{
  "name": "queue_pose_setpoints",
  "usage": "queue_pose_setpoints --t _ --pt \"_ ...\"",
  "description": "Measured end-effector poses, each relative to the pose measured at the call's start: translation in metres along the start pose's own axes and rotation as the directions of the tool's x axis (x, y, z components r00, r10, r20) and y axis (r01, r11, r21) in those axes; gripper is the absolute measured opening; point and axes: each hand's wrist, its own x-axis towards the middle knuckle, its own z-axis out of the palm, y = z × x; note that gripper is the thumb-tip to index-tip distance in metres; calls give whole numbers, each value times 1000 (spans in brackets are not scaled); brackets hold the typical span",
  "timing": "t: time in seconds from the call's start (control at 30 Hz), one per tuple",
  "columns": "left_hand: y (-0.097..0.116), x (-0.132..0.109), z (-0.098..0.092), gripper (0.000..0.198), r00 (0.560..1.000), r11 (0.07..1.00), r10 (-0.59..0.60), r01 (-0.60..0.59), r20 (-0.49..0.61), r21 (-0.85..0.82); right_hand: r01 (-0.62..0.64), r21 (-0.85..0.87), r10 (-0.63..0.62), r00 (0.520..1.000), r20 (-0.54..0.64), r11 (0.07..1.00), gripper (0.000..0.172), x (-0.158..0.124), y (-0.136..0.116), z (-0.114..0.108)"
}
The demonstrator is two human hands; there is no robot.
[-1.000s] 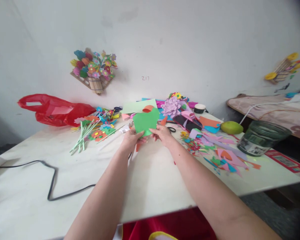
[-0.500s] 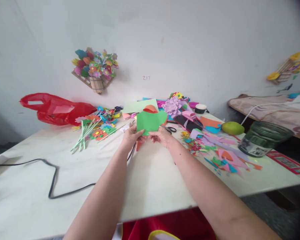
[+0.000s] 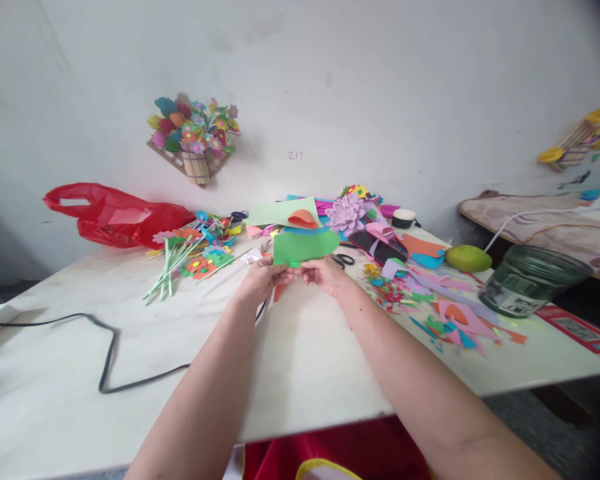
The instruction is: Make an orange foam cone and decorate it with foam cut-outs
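A green foam sheet (image 3: 303, 247) is held above the table, its near edge pinched by both hands. My left hand (image 3: 265, 277) is closed on the left part of that edge, thumb on top. My right hand (image 3: 323, 275) grips the same edge a little further right, the fingertips of both hands almost touching. The near edge looks bent or rolled up under my fingers. Right behind my right hand lie black-handled scissors (image 3: 344, 259), partly hidden. A glue gun's tip (image 3: 264, 247) shows beyond my left hand, its body mostly covered.
Foam flowers with pale green stems (image 3: 167, 270) and a red plastic bag (image 3: 115, 217) lie to the left. Foam scraps (image 3: 453, 317), a phone (image 3: 375, 247), a green fruit (image 3: 467, 258) and a glass jar (image 3: 533, 280) are on the right. A black cord (image 3: 113, 353) crosses the left side.
The green sheet has tipped away from me and looks shorter, its near edge now folded at my fingertips. Both hands have stayed nearly in place; the view has shifted slightly.
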Motion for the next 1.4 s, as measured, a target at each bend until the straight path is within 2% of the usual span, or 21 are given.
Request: queue_pose_setpoints --t 0.17,0.33,0.47,0.57,0.7,0.9,1.2,1.4 --pt "0 2 -1 7 996 999 -43 42 -79 -8 12 49 -14 999 33 999 11 -1 -3 3" --pt "-2 1 -2 6 999 1000 -24 24 -35 -16 -23 62 25 999 -28 998 1 0 -4 4" --pt "-5 2 0 22 999 999 25 -26 21 31 -65 94 72 994 -77 993 9 -1 -6 4" --pt "-8 5 1 32 998 993 70 -70 -1 92 -95 113 103 993 -63 989 13 -2 -7 4" --pt "-10 7 1 36 994 980 101 -93 -37 174 -115 106 119 992 -34 988 11 -2 -6 5" --pt "-10 6 2 34 983 961 174 -156 -62 229 -107 79 105 994 25 991 8 -6 -6 11" --pt "-13 7 4 28 974 945 228 -222 1 239 -60 83 60 998 5 995 7 -4 -2 12" --pt "-16 9 1 18 974 960 224 -218 -14 178 -111 99 112 994 -8 989 12 -3 -1 13"
